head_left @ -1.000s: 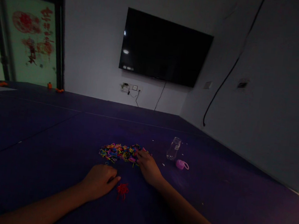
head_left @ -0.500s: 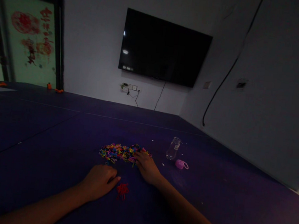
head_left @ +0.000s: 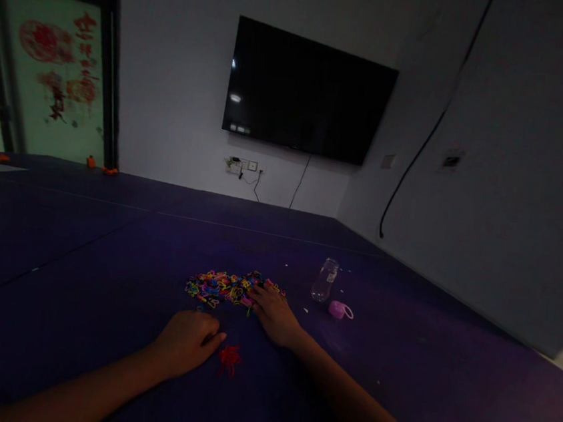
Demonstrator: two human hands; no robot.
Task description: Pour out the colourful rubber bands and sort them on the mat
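Note:
A long, low heap of multicoloured small rubber bands [head_left: 226, 288] lies on the dark purple floor mat [head_left: 119, 268]. My right hand [head_left: 274, 314] rests at the heap's right end, fingers stretched out over the bands and touching them. Closer to me, my left hand [head_left: 187, 343] lies on the mat in a loose fist, thumb pointing right; its curled fingertips are hidden, and nothing shows in it. Just right of that thumb sits a small separate pile of red rubber bands [head_left: 230, 359].
Right of the heap stands a clear bottle [head_left: 323, 282] without its cap, beside a pink cap [head_left: 339, 310] with a loop. White scraps dot the mat there. A television [head_left: 308, 93] hangs on the far wall; small orange objects [head_left: 100, 166] lie by the door.
The right hand's fingers have shifted very slightly to the left over the bands. The left hand stays where it was. The whole view has drifted a little.

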